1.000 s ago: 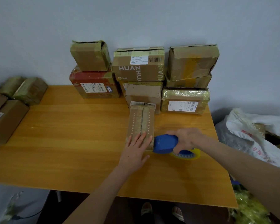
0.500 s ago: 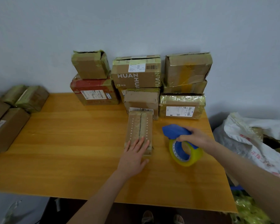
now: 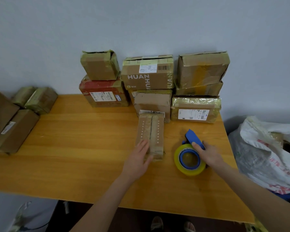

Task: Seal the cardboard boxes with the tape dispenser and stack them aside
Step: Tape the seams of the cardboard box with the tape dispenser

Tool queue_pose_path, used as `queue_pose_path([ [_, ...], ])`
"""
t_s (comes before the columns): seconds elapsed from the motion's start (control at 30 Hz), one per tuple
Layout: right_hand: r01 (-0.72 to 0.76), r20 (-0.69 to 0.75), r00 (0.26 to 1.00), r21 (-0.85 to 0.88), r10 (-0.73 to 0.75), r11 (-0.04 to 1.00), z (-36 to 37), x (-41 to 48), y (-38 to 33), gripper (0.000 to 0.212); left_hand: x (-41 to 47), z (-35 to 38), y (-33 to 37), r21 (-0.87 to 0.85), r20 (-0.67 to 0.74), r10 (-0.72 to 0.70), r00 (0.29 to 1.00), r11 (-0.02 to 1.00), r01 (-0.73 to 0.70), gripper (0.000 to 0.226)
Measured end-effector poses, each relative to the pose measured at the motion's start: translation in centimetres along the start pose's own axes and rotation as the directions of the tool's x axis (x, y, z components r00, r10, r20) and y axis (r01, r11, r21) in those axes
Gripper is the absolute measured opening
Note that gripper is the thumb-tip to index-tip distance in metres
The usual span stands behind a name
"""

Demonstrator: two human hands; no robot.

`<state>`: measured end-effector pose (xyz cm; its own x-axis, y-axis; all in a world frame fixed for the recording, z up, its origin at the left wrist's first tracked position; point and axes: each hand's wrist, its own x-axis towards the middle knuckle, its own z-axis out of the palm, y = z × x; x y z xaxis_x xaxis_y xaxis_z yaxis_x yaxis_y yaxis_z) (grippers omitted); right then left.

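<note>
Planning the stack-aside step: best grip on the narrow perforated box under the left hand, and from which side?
Probably take the narrow box across its short width, with a grip on the two long side walls near mid-length, coming from above. It lies flat with its long axis pointing away, and its far end appears to butt the stacked boxes, so that end looks blocked.

Partly out of frame: left-edge box [image 3: 2,114], white sack [image 3: 261,156].

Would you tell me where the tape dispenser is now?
Head view: the tape dispenser sits on the table, right of the narrow cardboard box, gripped by the right hand.
</note>
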<state>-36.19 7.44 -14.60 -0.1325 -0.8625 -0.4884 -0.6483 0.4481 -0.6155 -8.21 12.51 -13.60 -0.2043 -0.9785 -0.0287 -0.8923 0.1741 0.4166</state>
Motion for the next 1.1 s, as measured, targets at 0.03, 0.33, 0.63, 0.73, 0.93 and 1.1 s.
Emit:
queue_pose_path([
  [0.03,0.085,-0.09,0.991,-0.157,-0.099,0.984,0.0,-0.5,-0.5,0.067,-0.3,-0.2,-0.3,-0.036,-0.084,-0.056,0.995,0.998,0.054,0.058],
  [0.33,0.371,0.115,0.927,-0.131,-0.357,0.919,10.4,-5.7,-7.4,0.076,0.1,0.8,0.8,-0.361,-0.058,-0.347,0.936,0.881,0.304,0.066],
  [0.63,0.402,-0.019,0.914,-0.109,-0.406,0.909,8.1,-3.8,-6.1,0.063,-0.5,-0.2,-2.6,-0.528,-0.125,-0.434,0.892,0.79,0.311,0.041],
  [0.73,0.441,0.025,0.897,-0.095,-0.441,0.892,8.4,-3.8,-6.3,0.057,0.0,-0.2,-3.0,-0.561,-0.078,-0.445,0.892,0.76,0.33,0.044],
  [0.93,0.466,0.025,0.881,-0.227,-0.473,0.855,8.4,-3.4,-6.8,0.052,0.4,-0.2,-2.8,-0.451,-0.107,-0.436,0.894,0.822,0.347,0.045],
  [1.1,0.497,0.115,0.859,-0.424,-0.499,0.757,8.0,-2.9,-7.5,0.047,0.8,0.0,-2.4,-0.262,-0.071,-0.438,0.896,0.875,0.406,0.047],
])
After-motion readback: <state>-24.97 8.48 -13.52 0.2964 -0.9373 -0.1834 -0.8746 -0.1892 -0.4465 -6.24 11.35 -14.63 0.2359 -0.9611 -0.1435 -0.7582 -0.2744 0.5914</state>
